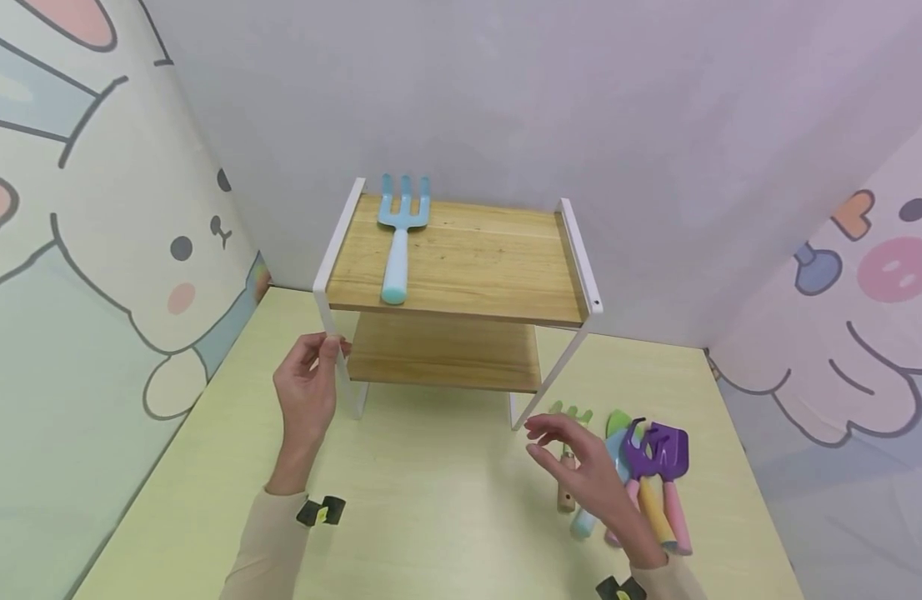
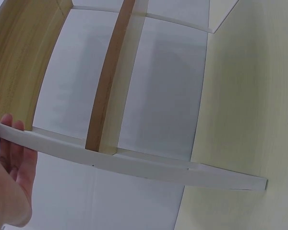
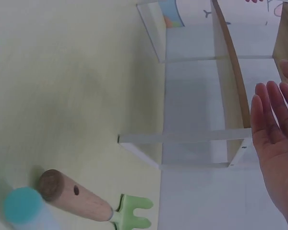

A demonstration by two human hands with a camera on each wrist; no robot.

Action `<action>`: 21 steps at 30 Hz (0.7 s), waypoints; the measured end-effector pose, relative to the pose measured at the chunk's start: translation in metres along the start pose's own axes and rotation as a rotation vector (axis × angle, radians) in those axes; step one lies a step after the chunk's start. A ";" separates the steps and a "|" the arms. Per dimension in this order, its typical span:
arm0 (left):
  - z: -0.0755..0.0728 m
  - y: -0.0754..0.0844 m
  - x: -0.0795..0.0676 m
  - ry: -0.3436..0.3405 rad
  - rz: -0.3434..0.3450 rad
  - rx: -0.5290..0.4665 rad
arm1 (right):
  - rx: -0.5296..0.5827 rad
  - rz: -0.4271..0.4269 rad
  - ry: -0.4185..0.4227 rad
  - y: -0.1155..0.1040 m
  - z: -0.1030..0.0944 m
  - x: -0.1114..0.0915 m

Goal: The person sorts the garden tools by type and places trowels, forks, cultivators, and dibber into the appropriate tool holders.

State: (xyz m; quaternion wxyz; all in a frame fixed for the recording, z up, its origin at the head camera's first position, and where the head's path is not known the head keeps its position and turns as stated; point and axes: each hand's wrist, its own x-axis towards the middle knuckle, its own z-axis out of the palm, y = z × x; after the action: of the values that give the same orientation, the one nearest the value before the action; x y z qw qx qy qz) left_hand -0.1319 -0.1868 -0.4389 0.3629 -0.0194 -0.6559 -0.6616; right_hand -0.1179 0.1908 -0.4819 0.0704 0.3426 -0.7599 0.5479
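Observation:
A two-tier shelf (image 1: 498, 262) with wooden boards and a white frame stands on the table. On its top board, toward the left, lies a light blue hand fork (image 1: 398, 258), tines to the back. My left hand (image 1: 307, 392) grips the front left upright of the shelf between thumb and fingers; the left wrist view shows fingers around this white bar (image 2: 134, 165). My right hand (image 1: 584, 471) is held near the front right leg, fingers loosely bent and apart from the thumb, holding nothing. Below it lies a green hand fork (image 3: 81, 199) with a wooden handle, partly hidden in the head view.
Right of the shelf, several toy garden tools lie bunched together: a purple shovel (image 1: 671, 450) with a pink handle, a purple rake-like head (image 1: 638, 458), a yellow handle (image 1: 658, 515) and a pale blue handle (image 1: 584, 523). Cartoon-printed walls enclose the table (image 1: 423, 517) on the sides.

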 end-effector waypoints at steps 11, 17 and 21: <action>0.001 0.001 0.000 0.009 -0.015 0.015 | -0.030 0.080 0.051 0.025 -0.001 -0.026; 0.001 0.000 0.000 0.002 -0.016 0.015 | -0.096 0.099 0.075 0.038 -0.001 -0.037; 0.001 -0.001 0.000 0.001 -0.015 0.004 | -0.179 0.098 0.105 0.042 0.002 -0.040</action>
State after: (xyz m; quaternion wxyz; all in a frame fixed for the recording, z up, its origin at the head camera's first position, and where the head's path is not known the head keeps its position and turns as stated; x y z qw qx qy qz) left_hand -0.1330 -0.1860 -0.4392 0.3581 -0.0136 -0.6571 -0.6632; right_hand -0.1122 0.2134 -0.5351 0.1134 0.2681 -0.8169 0.4979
